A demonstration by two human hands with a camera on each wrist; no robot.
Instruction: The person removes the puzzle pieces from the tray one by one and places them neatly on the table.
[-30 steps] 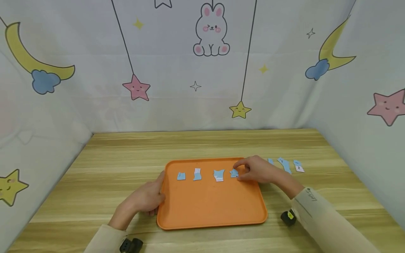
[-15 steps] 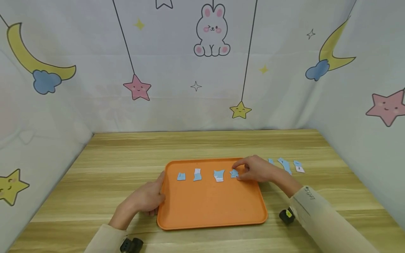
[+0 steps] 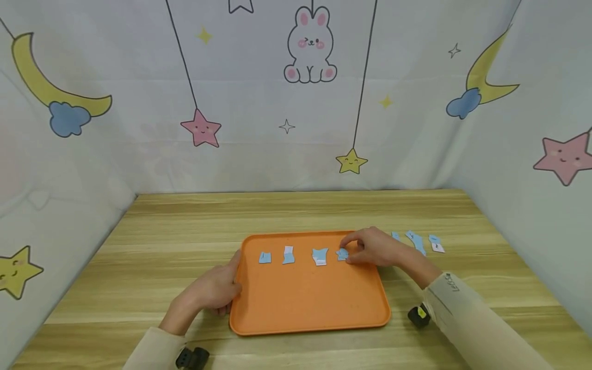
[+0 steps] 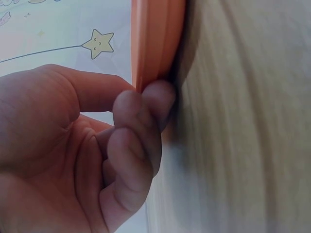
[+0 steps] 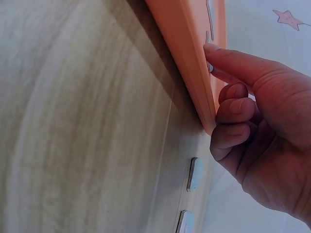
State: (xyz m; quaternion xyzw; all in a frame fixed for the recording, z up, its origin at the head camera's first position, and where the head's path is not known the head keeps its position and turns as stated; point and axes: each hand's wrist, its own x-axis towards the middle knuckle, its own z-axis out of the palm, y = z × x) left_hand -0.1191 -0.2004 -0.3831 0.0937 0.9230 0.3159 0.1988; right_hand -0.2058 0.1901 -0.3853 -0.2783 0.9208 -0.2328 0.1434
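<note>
My left hand [image 3: 217, 288] grips the left rim of the orange tray [image 3: 307, 303]; the left wrist view shows thumb and curled fingers pinching the tray's edge [image 4: 158, 39]. Over the tray's upper right corner, my right hand [image 3: 376, 247] holds a small light-blue puzzle piece [image 3: 342, 254] by its sides, between thumb and forefinger. That piece lies flat on the tray. To its left, in a loose row, are a blue and white piece [image 3: 320, 256], a taller blue and white piece [image 3: 289, 255] and a squarish blue piece [image 3: 265, 257].
On the wooden table [image 3: 185, 221], right of the tray, lie a blue piece [image 3: 395, 235] partly behind my right hand, a long blue piece [image 3: 417, 242] and a blue and white piece [image 3: 436, 243]. A printed curtain [image 3: 254, 164] stands behind the table.
The piece under my right fingers has turned slightly in place. My left hand, the tray and the other pieces stay where they were.
</note>
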